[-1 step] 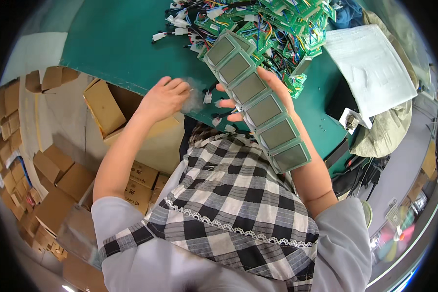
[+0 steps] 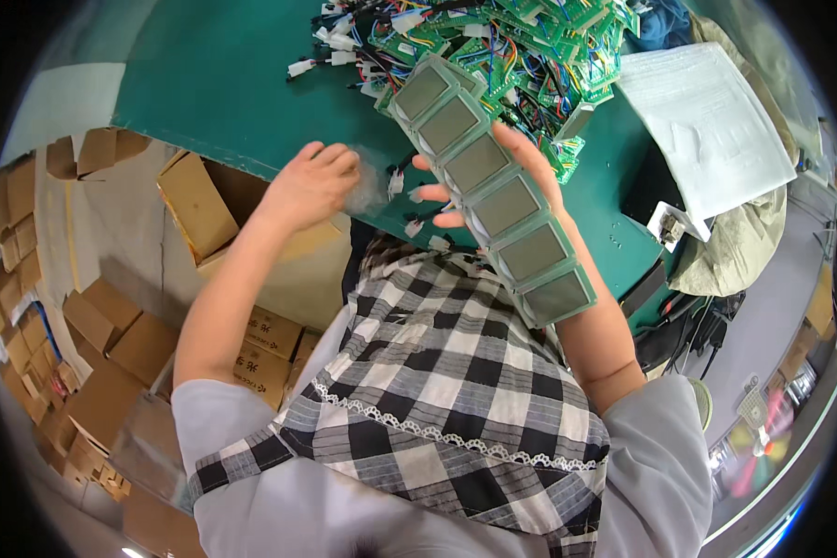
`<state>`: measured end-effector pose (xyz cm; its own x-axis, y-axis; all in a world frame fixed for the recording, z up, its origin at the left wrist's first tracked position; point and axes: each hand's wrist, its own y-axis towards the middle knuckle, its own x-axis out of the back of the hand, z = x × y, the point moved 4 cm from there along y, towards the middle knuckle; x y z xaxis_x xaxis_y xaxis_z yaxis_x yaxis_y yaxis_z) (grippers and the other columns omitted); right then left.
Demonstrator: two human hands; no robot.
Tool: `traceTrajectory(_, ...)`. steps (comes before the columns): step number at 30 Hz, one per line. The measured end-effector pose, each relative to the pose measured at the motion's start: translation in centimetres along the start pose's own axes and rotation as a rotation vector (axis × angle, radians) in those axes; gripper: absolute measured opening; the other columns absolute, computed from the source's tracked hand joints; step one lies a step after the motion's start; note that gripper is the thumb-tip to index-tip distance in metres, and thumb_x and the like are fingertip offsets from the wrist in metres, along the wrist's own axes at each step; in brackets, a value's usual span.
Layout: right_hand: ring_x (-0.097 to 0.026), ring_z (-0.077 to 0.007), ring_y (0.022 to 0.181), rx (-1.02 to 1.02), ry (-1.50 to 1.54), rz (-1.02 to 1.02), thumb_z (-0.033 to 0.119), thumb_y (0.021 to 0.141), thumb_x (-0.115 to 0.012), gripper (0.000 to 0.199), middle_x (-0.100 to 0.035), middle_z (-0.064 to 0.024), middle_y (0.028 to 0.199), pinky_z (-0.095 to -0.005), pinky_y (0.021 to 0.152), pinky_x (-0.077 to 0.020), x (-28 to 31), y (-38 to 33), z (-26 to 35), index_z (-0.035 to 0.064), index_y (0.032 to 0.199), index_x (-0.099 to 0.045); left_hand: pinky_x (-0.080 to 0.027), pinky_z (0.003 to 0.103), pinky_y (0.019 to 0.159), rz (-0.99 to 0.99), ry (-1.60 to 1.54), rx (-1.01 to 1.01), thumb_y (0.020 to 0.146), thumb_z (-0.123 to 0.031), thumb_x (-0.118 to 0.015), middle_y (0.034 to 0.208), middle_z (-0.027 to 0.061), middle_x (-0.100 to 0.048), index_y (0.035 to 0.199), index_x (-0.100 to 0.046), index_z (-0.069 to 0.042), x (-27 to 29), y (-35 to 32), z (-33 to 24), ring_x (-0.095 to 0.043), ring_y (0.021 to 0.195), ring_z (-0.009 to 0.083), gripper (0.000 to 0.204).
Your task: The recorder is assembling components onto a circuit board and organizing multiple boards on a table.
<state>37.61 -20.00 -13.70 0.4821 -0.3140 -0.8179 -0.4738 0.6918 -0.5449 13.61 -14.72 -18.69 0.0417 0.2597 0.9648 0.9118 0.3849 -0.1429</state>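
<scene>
My right hand (image 2: 536, 177) is wrapped around a long strip of green circuit boards with grey display screens (image 2: 507, 206), its thumb along one edge and its fingertips showing past the other. The strip slants from upper left to lower right, screens facing up. To its left, my left hand (image 2: 312, 189) is closed on a crumpled piece of clear plastic film (image 2: 370, 189), over the table's near edge. Several white connectors (image 2: 396, 182) on dark wires stick out between the film and the strip.
A heap of wired green circuit boards (image 2: 539, 56) covers the far part of the green table (image 2: 214, 93). A white foam sheet (image 2: 702, 121) rests over a dark box at the right. An open cardboard box (image 2: 200, 209) stands below the table's left edge, with more cartons (image 2: 112, 325) beyond.
</scene>
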Motion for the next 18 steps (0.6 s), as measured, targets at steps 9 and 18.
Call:
traceTrajectory(9, -0.06, -0.0364, 0.118, 0.134, -0.151, -0.183, 0.043, 0.103, -0.04, 0.061, -0.057, -0.0206, 0.136, -0.0484, 0.101, -0.051, -2.1, 0.0, -0.2, 0.0005, 0.147, -0.043, -0.047, 0.039, 0.077, -0.372, -0.72, -0.312, 0.065, -0.036, -0.083, 0.091, 0.0007, -0.057, 0.086, -0.06, -0.013, 10.4, 7.6, -11.0, -0.06, 0.087, 0.0213, 0.039)
traceTrajectory(18, -0.061, -0.0359, 0.118, 0.116, -0.122, -0.221, 0.043, 0.103, -0.041, 0.06, -0.058, -0.0185, 0.137, -0.0439, 0.095, -0.0547, -2.6, 0.1, 0.1, 0.0022, 0.147, -0.044, -0.048, 0.038, 0.073, -0.366, -0.728, -0.304, 0.065, -0.028, -0.084, 0.086, 0.002, -0.05, 0.081, -0.056, -0.011, 10.0, 8.9, -11.5, -0.055, 0.082, 0.0213, 0.036)
